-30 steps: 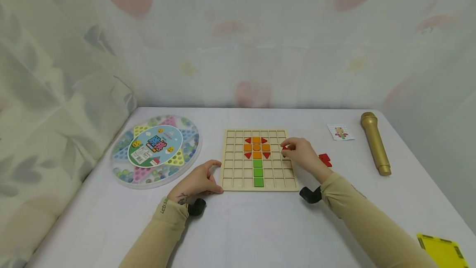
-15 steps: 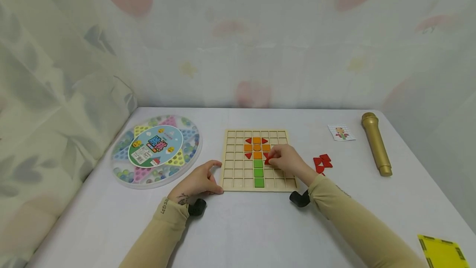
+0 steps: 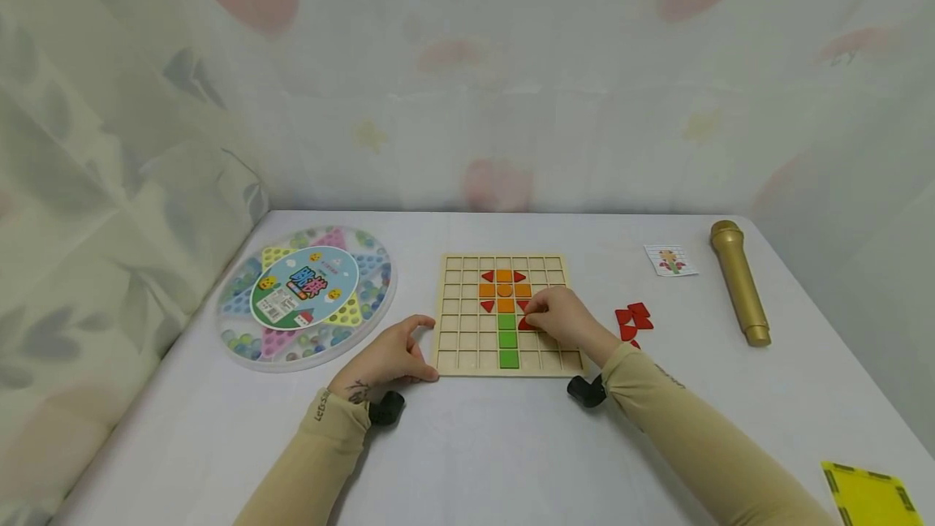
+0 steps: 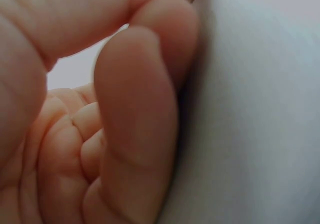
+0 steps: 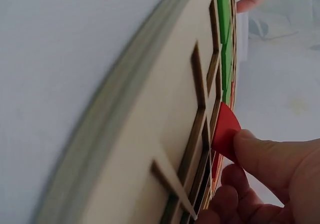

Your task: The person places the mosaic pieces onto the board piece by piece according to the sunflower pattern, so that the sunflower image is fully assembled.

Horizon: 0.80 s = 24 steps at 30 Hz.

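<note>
A wooden grid board [image 3: 467,347] lies in the middle of the table, with orange, red and green pieces set in it as a flower shape. My right hand [image 3: 558,316] reaches over the board's right half and pinches a red piece [image 3: 525,323] over a cell just right of the green stem [image 3: 507,339]. In the right wrist view the red piece [image 5: 225,131] sits tilted at a cell's edge under my fingertips [image 5: 265,156]. My left hand [image 3: 390,355] rests on the table, its curled fingers touching the board's left edge. The left wrist view shows only curled fingers [image 4: 135,119] against the white cloth.
Loose red pieces [image 3: 632,320] lie right of the board. A small picture card [image 3: 669,260] and a gold microphone [image 3: 738,281] are further right. A round clear marble game box [image 3: 307,295] sits at the left. A yellow object [image 3: 869,493] shows at the bottom right corner.
My right hand carried the red piece from the board's right side leftward and down to the cell beside the green stem. The left hand stayed put.
</note>
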Each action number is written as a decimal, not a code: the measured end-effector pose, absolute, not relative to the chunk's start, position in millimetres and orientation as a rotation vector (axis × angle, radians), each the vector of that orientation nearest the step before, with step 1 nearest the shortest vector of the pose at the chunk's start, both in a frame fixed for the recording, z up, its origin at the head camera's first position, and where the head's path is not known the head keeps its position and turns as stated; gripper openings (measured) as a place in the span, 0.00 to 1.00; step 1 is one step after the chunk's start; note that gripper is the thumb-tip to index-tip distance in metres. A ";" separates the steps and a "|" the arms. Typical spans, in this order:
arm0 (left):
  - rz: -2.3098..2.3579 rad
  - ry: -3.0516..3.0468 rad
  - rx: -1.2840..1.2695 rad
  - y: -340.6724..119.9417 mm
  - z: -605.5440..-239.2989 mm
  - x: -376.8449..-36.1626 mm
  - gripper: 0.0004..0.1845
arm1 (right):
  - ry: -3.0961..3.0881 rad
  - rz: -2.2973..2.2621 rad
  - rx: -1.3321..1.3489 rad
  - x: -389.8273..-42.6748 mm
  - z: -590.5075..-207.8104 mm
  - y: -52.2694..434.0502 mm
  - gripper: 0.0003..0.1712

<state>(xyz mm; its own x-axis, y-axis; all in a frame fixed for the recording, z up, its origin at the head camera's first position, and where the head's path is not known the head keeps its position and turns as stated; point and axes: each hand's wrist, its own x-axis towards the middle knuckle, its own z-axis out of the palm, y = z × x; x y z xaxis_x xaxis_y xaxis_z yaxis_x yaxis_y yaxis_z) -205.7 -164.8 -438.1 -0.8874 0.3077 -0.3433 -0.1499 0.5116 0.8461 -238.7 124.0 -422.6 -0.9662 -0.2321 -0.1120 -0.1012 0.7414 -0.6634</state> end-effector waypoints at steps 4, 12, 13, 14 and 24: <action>1.347 2.305 0.129 -165.3 -439.9 -206.4 0.44 | 2.821 -0.920 -0.337 -237.2 -422.8 122.5 0.06; 1.352 2.298 0.135 -165.9 -439.4 -206.7 0.44 | 2.865 -0.807 -0.340 -236.1 -422.4 117.7 0.06; 1.356 2.296 0.138 -166.1 -439.6 -206.7 0.44 | 2.869 -0.801 -0.335 -235.9 -422.5 117.2 0.06; 1.364 2.290 0.137 -166.2 -439.7 -206.8 0.44 | 2.872 -0.795 -0.327 -235.7 -422.8 117.0 0.05; 1.343 2.301 0.158 -165.9 -438.4 -206.6 0.44 | 2.897 -0.759 -0.236 -235.5 -411.6 137.1 0.07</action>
